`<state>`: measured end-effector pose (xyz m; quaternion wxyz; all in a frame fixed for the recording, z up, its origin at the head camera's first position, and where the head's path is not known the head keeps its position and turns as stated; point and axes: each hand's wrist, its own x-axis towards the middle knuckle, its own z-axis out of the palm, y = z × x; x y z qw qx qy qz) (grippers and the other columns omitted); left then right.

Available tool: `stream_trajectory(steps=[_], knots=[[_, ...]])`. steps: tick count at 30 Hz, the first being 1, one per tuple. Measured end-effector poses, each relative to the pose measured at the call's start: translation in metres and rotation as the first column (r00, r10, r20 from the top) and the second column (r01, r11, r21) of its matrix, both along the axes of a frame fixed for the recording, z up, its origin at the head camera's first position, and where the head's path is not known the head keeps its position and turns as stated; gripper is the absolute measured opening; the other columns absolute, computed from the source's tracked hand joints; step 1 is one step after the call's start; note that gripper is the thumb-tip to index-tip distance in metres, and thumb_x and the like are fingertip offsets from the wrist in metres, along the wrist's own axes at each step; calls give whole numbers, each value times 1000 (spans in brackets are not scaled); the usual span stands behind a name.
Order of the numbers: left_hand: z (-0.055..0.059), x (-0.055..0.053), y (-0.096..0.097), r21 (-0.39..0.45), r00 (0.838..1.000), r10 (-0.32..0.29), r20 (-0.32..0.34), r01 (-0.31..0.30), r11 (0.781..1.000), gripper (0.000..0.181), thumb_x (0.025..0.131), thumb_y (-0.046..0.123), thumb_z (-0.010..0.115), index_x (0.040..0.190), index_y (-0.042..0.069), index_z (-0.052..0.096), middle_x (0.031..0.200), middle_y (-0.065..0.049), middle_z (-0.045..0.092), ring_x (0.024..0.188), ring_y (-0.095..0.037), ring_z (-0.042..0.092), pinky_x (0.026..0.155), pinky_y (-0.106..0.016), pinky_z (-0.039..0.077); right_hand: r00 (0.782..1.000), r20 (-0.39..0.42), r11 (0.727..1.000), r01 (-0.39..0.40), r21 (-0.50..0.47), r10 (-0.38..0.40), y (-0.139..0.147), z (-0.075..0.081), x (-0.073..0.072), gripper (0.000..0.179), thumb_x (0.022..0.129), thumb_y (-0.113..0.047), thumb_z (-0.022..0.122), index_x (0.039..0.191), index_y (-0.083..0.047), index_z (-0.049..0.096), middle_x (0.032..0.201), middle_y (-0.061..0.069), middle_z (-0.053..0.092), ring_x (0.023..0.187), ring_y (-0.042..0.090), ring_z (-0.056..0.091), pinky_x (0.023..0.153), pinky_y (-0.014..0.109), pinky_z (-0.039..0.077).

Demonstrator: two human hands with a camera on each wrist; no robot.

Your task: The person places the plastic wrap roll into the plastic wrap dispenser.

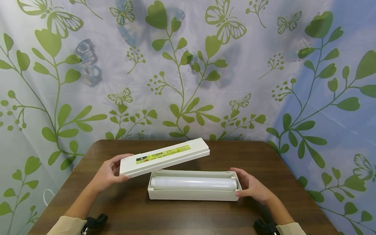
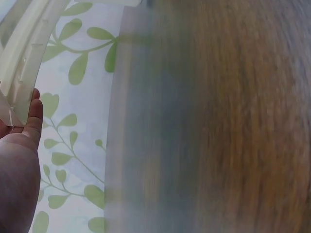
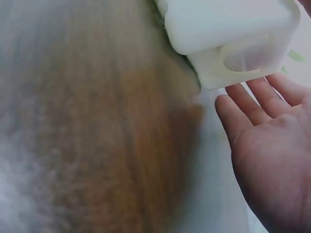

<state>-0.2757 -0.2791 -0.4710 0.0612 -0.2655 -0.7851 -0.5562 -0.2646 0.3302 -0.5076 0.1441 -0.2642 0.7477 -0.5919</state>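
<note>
My left hand (image 1: 105,173) grips the left end of a long white lid (image 1: 164,156) with a yellow-green label. The lid is tilted, its right end higher, above and behind a white box. In the left wrist view the hand (image 2: 22,155) holds the end of the lid (image 2: 24,63), its hollow side showing. The open-topped cling film box (image 1: 192,195) lies on the table with a roll of cling film (image 1: 194,183) inside. My right hand (image 1: 254,187) holds the box's right end, thumb at the front corner and fingers at the back corner.
Under everything is a dark brown wooden table (image 1: 132,212) with rounded far corners. A pale curtain (image 1: 188,81) printed with green leaves and butterflies hangs behind it. Black wrist straps (image 1: 95,223) sit by both sleeves, over the table's near part.
</note>
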Motion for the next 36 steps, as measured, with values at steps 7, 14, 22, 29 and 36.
stream_trajectory(steps=[7,14,22,29,36], knots=[[-1,-1,7,30,999,-44,-16,44,999,71,77,-7,83,142,0,54,133,-3,61,101,-9,64,82,-22,57,994,-101,999,43,-25,-45,-1,6,-4,83,89,2,73,157,4,26,161,26,35,144,-1,42,110,11,36],[1,0,16,45,998,-64,0,64,997,73,76,-5,84,142,4,54,137,-5,61,104,-9,64,85,-22,57,989,-140,997,45,-63,-54,-10,19,-8,79,92,4,70,157,6,25,161,4,41,145,1,41,113,11,35],[0,-2,22,66,995,-102,-4,102,993,72,76,-6,83,141,3,54,138,-7,61,105,-10,65,84,-23,57,980,-178,995,78,-69,-89,-23,34,-14,79,90,5,72,156,7,28,162,20,37,147,6,41,114,16,38],[1,-3,29,66,991,-131,-14,131,989,71,77,-5,81,142,1,53,139,-10,60,106,-11,65,84,-25,58,980,-185,995,63,-74,-76,-32,42,-22,80,91,2,72,156,7,27,161,26,33,151,18,38,115,19,38],[3,-2,36,69,989,-147,1,146,987,70,77,-4,81,142,2,54,140,-12,59,107,-11,65,85,-25,58,982,-165,994,77,-73,-88,-39,49,-26,82,90,1,74,157,2,28,163,30,28,149,12,39,114,17,37]])
